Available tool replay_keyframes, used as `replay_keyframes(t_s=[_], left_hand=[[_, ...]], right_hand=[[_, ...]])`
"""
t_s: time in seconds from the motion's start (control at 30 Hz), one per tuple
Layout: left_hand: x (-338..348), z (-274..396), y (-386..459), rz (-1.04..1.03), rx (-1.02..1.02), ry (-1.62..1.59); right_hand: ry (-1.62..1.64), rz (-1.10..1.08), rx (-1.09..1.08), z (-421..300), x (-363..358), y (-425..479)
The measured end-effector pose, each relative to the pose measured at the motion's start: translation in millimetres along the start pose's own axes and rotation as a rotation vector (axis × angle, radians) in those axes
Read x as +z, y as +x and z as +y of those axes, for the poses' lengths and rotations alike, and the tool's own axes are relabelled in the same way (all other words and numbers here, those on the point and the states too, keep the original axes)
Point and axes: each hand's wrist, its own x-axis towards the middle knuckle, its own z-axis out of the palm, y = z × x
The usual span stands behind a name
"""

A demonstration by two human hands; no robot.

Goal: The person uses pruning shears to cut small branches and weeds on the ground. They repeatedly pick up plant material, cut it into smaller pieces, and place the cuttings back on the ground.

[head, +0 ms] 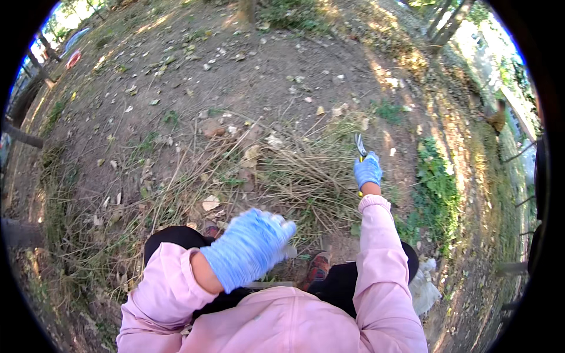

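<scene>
My left hand (251, 247), in a blue knit glove, is raised in front of my chest and blurred by motion; its fingers are curled, and whether they hold anything cannot be seen. My right hand (367, 170), gloved alike, is stretched forward and closed around pruning shears (360, 145) with yellow on the handles, their metal blades pointing away from me. Under and beside the shears lies a heap of cut dry stalks (309, 172) mixed with green grass, spread across the ground before my knees.
Green leafy plants (437, 189) grow to the right. A pale plastic bag (424, 287) lies beside my right knee. Broken brick (213, 128) and dry leaves lie on the soil. Tree trunks (246, 11) stand around. A person (498, 118) is far off at the right.
</scene>
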Motion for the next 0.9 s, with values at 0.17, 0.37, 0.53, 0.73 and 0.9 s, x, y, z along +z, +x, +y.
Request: replay_keyframes(t_s=[0.17, 0.37, 0.53, 0.73, 0.9], left_hand=[[6.2, -1.2, 30.1, 0.203, -0.16, -0.558], [15.2, -20.2, 70.7, 0.189, -0.422, -0.956], [10.1, -6.8, 84.7, 0.049, -0.329, -1.379], [47.8, -22.9, 108.2, 0.461, -0.359, -1.05], [42.8, -6.5, 122.3, 0.466, -0.257, -0.792]], right_hand=[[1.284, -0.362, 0.201, 39.0, -50.3, 30.6], [1.802, -1.007, -0.239, -85.8, -157.1, -88.3], [1.816, -1.103, -0.345, -110.1, -159.6, -117.7], [1.83, -1.165, -0.322, -123.3, -154.9, -150.5], [1.973, -1.009, -0.265, -102.2, -127.5, -129.8]])
